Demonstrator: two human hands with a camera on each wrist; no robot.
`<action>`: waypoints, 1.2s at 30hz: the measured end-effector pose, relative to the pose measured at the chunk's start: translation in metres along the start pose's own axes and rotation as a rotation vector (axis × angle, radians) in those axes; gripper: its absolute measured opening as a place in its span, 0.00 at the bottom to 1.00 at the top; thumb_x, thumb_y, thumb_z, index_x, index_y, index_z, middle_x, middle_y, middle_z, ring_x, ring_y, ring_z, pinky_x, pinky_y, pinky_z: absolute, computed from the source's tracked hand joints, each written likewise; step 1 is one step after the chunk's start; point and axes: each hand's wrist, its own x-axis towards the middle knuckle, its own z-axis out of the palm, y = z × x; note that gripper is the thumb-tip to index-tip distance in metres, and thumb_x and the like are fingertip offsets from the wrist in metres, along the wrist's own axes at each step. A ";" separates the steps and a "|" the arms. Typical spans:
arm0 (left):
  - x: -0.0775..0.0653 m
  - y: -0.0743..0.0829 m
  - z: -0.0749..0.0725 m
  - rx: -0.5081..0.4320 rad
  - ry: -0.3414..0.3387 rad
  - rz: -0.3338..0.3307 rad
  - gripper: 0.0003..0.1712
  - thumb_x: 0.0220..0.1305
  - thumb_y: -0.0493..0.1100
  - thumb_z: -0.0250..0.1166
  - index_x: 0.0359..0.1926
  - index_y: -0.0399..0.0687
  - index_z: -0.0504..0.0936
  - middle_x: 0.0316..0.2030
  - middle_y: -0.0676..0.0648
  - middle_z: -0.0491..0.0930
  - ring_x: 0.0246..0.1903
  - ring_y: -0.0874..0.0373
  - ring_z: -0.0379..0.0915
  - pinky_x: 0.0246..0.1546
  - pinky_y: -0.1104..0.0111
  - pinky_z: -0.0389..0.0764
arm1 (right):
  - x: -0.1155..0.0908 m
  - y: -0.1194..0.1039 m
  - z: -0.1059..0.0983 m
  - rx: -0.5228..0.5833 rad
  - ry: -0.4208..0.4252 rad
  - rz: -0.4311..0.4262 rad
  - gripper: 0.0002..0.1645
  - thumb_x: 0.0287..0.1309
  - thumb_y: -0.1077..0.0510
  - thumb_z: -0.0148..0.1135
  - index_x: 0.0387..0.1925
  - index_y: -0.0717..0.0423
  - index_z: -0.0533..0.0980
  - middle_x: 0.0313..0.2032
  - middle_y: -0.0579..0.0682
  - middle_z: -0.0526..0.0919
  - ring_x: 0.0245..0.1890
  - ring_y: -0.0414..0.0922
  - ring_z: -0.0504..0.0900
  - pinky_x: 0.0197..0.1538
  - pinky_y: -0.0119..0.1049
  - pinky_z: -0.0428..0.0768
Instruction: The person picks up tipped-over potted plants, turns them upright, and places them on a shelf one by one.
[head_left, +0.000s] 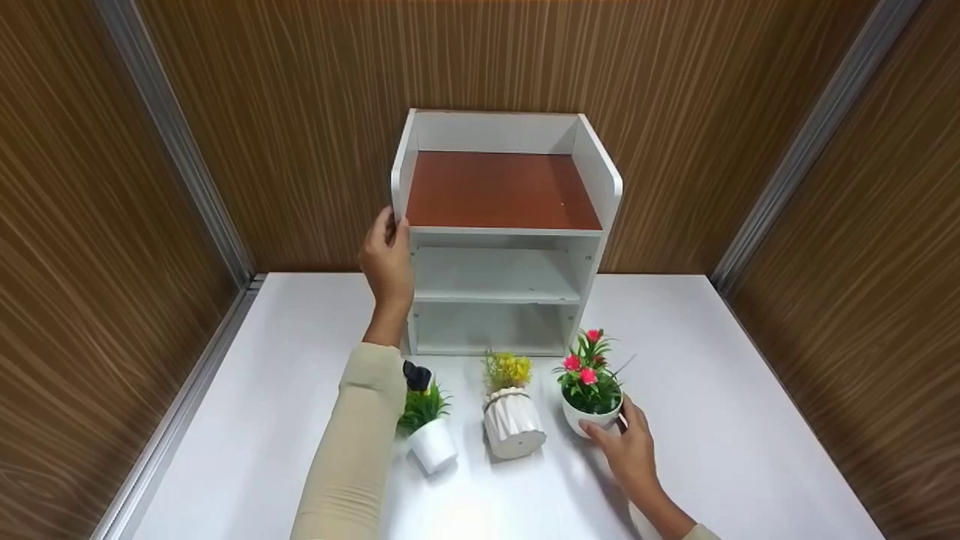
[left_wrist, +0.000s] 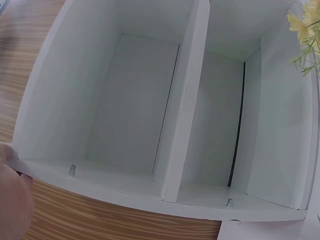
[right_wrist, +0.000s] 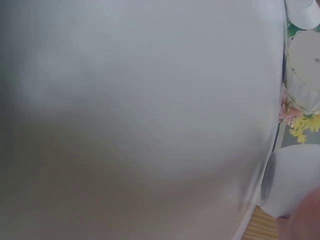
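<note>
My left hand (head_left: 388,261) grips the left side panel of a small white shelf unit (head_left: 499,274), thumb at the front edge and fingers along the outer side. In the left wrist view, part of that hand (left_wrist: 14,200) shows at the panel's edge. My right hand (head_left: 628,450) holds a round white pot (head_left: 581,420) of pink flowers (head_left: 587,375), thumb in front and fingers around its right side. The pot (right_wrist: 292,172) appears at the right edge of the right wrist view. The shelf unit has a red-brown top surface (head_left: 499,191) and two white compartments below.
A white ribbed pot (head_left: 514,427) with yellow flowers (head_left: 510,370) lies tipped on the white table (head_left: 247,420). Left of it, a smaller white pot (head_left: 433,445) with green leaves (head_left: 424,409) leans over, partly behind my left sleeve (head_left: 352,442). Wood-grain walls (head_left: 300,150) enclose the table.
</note>
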 end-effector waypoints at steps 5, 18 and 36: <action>0.000 0.001 -0.002 -0.014 -0.008 -0.028 0.22 0.73 0.45 0.61 0.65 0.43 0.78 0.59 0.44 0.81 0.58 0.57 0.79 0.58 0.70 0.80 | -0.003 -0.007 0.006 -0.044 0.053 -0.051 0.53 0.48 0.61 0.80 0.70 0.71 0.62 0.62 0.70 0.69 0.66 0.63 0.69 0.69 0.54 0.71; -0.001 0.002 0.006 -0.019 -0.030 -0.052 0.22 0.74 0.45 0.61 0.65 0.43 0.77 0.59 0.44 0.81 0.59 0.56 0.79 0.58 0.69 0.81 | -0.006 -0.044 0.016 -0.055 0.156 -0.062 0.52 0.50 0.58 0.80 0.72 0.64 0.63 0.62 0.65 0.68 0.66 0.60 0.69 0.69 0.56 0.71; -0.005 0.004 0.012 -0.028 -0.013 -0.040 0.22 0.73 0.44 0.62 0.64 0.42 0.78 0.59 0.44 0.82 0.58 0.56 0.79 0.57 0.69 0.81 | 0.008 -0.121 0.014 0.027 0.344 -0.172 0.52 0.51 0.54 0.79 0.73 0.61 0.63 0.63 0.60 0.68 0.67 0.56 0.70 0.70 0.53 0.71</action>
